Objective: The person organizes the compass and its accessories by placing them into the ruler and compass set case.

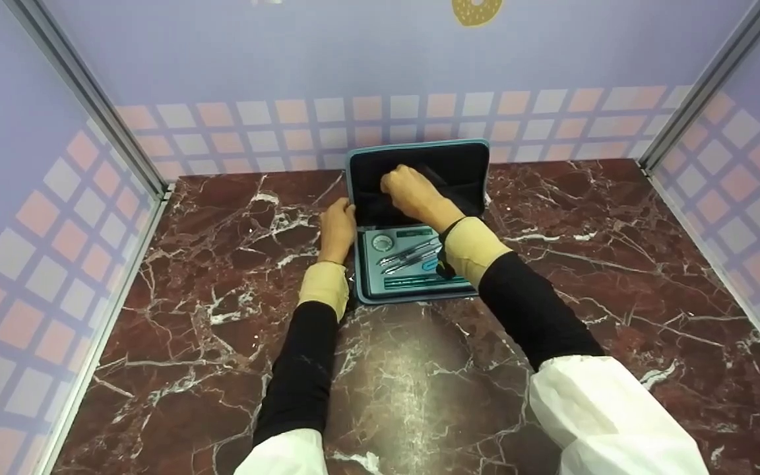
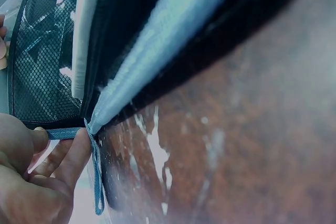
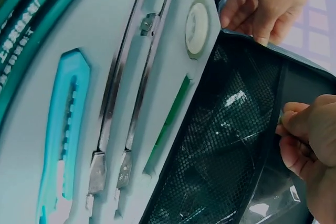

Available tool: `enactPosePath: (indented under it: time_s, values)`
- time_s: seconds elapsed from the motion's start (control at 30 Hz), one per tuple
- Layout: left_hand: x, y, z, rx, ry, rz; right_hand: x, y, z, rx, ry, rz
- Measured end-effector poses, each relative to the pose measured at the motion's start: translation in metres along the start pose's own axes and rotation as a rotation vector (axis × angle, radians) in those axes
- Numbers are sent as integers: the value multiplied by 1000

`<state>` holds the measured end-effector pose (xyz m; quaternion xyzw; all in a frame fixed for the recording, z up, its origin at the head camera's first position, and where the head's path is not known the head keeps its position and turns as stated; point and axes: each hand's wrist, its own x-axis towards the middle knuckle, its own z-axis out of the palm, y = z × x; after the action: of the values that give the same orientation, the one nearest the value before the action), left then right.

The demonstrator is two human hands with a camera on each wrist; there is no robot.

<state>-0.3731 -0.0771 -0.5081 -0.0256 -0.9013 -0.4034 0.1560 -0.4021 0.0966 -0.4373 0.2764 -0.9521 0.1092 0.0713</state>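
Note:
A blue-edged zip case (image 1: 359,297) lies open, its black-lined lid (image 1: 370,168) raised against the back wall. My left hand (image 1: 338,227) pinches the lid's edge on the left; the left wrist view shows thumb and fingers on its blue zip tape (image 2: 63,133). At the lid's mesh pocket (image 3: 220,114), my right hand (image 3: 315,150) has its fingertips pinched by the pocket's rim, apparently on a clear plastic sleeve (image 3: 268,203); the fingers partly hide it. In the tray (image 3: 118,3) lie metal compasses (image 3: 107,93), a turquoise utility knife (image 3: 63,124) and green pencils (image 3: 26,30).
A round white piece (image 3: 197,29) and a narrow green piece (image 3: 170,111) also sit in the tray. The case rests on a red marbled tabletop (image 1: 221,330). Checkered panels (image 1: 294,125) close off the back and both sides.

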Motion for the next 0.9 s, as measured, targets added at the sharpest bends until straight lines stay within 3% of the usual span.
enactPosePath:
  time_s: [0.43, 0.53, 0.67, 0.73, 0.9]
  values:
    - [0, -1, 0, 2, 23, 18, -4, -9, 6, -24, 53, -69]
    - [0, 0, 0, -1, 23, 5, -7, -11, 7, -123, 35, -107]
    - [-1, 0, 0, -5, 17, -9, -11, -13, 9, -319, 29, -230]
    - [-1, 0, 0, -4, 11, -10, -13, -12, 9, -364, 52, -272]
    - [0, -1, 2, 5, 9, -10, -18, -3, 2, -250, 128, -219]
